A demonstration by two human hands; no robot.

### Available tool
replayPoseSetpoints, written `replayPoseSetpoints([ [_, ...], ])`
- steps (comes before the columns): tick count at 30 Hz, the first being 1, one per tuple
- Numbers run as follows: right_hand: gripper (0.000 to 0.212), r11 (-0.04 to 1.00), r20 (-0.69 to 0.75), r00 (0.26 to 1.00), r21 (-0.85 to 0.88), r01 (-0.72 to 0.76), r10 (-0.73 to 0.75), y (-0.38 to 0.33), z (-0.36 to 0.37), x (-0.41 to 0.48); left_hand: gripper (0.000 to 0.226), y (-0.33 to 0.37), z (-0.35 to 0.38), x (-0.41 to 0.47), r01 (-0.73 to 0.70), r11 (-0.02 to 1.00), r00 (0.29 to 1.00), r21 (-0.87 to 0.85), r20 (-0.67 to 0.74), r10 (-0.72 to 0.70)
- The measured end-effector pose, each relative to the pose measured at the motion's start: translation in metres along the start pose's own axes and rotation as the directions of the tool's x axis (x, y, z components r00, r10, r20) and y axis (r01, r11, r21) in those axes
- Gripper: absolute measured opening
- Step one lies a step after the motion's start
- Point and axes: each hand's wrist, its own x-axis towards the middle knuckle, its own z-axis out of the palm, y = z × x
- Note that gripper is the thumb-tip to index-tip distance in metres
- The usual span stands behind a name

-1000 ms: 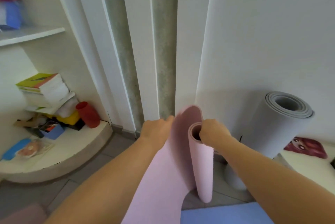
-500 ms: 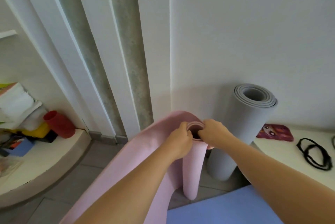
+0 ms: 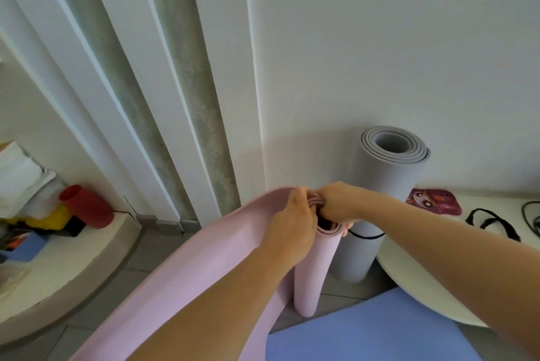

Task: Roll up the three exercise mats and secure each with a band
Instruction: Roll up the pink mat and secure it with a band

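Note:
A pink mat [image 3: 187, 270] is partly rolled into an upright tube [image 3: 314, 270] standing on the floor, its loose sheet trailing down to the lower left. My left hand [image 3: 292, 222] grips the roll's top from the left. My right hand [image 3: 336, 204] grips the top rim from the right, fingers curled over the edge. A grey mat [image 3: 382, 194] stands rolled against the wall behind, with a black band [image 3: 366, 236] around it. A blue mat [image 3: 365, 331] lies flat on the floor at the bottom. Black bands [image 3: 493, 224] lie on the white ledge at the right.
A white wall and door frame [image 3: 204, 97] stand straight ahead. A curved white step [image 3: 73, 267] on the left carries a red cup [image 3: 87, 207], books and clutter. A purple cartoon pad [image 3: 432, 201] lies on the right ledge. Grey floor tiles [image 3: 163, 246] show between.
My left hand moved from the loose sheet's edge onto the top of the roll, beside my right hand. The view swung right and dipped, bringing the right ledge and its bands into sight.

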Motion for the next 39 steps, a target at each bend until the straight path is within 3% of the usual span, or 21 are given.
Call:
replayPoseSetpoints([
  [3,0.022,0.997,-0.011,0.999,0.077,-0.031,0.032,0.002,0.003,-0.005,0.028,-0.01,-0.013,0.002,-0.143,0.944,0.929,0.299,-0.287,0.232],
  [4,0.023,0.994,-0.025,0.999,0.098,-0.038,0.04,0.003,0.003,-0.007,0.028,-0.016,-0.02,0.002,-0.163,0.902,0.884,0.401,-0.348,0.314],
  [5,0.023,0.992,-0.037,0.998,0.119,-0.047,0.052,0.005,0.003,-0.008,0.03,-0.022,-0.027,0.001,-0.151,0.872,0.885,0.466,-0.328,0.329],
  [8,0.02,0.975,-0.068,0.99,0.193,-0.109,0.124,0.009,0.004,-0.008,0.049,-0.032,-0.05,0.002,0.01,0.857,0.999,0.515,-0.045,0.016],
  [10,0.018,0.954,-0.096,0.975,0.247,-0.17,0.198,0.011,0.005,-0.006,0.03,-0.031,-0.056,0.003,0.076,0.873,0.989,0.482,0.076,-0.128],
  [12,0.02,0.925,-0.103,0.961,0.315,-0.215,0.259,0.014,0.007,-0.003,0.014,-0.02,-0.053,-0.002,0.038,0.888,0.984,0.458,0.138,-0.114],
  [14,0.027,0.909,-0.125,0.949,0.347,-0.232,0.29,0.016,0.007,0.0,0.012,-0.008,-0.041,-0.01,-0.019,0.907,0.969,0.421,0.231,-0.087],
  [16,0.027,0.839,-0.178,0.92,0.498,-0.222,0.349,0.02,0.009,0.0,0.009,0.002,-0.027,-0.015,0.013,0.949,0.955,0.316,0.278,-0.106],
  [19,0.026,0.798,-0.196,0.899,0.559,-0.226,0.392,0.022,0.011,-0.003,0.037,0.013,-0.014,-0.005,0.226,0.965,0.916,0.131,0.31,-0.256],
  [21,0.027,0.76,-0.169,0.917,0.622,-0.186,0.362,0.017,0.015,-0.002,0.06,0.018,-0.009,0.005,0.331,0.939,0.894,0.098,0.287,-0.345],
  [24,0.033,0.878,-0.109,0.929,0.381,-0.29,0.354,0.008,0.022,-0.003,0.061,0.016,-0.005,0.017,0.394,0.911,0.877,0.127,0.245,-0.413],
  [27,0.026,0.931,-0.232,0.946,0.336,-0.14,0.226,0.013,0.025,-0.005,0.046,0.008,-0.007,0.019,0.38,0.921,0.888,0.083,0.247,-0.388],
  [29,0.019,0.986,-0.263,0.955,0.127,-0.105,0.136,0.012,0.021,-0.012,0.033,0.005,-0.009,0.014,0.296,0.952,0.923,0.079,0.233,-0.307],
  [30,0.032,0.996,-0.245,0.966,0.01,-0.087,0.087,0.013,0.018,-0.015,0.027,0.004,-0.009,0.01,0.248,0.966,0.937,0.077,0.233,-0.259],
  [32,0.057,0.95,-0.251,0.949,-0.29,0.115,-0.191,0.01,0.008,-0.019,0.017,0.004,-0.009,0.004,0.155,0.985,0.953,0.072,0.25,-0.168],
  [34,0.048,0.794,-0.125,0.906,-0.539,0.28,-0.404,0.003,0.001,-0.018,0.016,0.005,-0.01,0.001,0.08,0.992,0.96,0.098,0.261,-0.103],
  [36,0.035,0.692,-0.07,0.886,-0.653,0.307,-0.459,-0.002,0.002,-0.013,0.022,0.002,-0.01,0.0,0.03,0.99,0.968,0.139,0.244,-0.063],
  [39,0.03,0.727,-0.088,0.924,-0.646,0.232,-0.373,-0.006,0.005,-0.011,0.029,-0.003,-0.016,-0.004,0.055,0.997,0.986,0.059,0.154,-0.064],
])
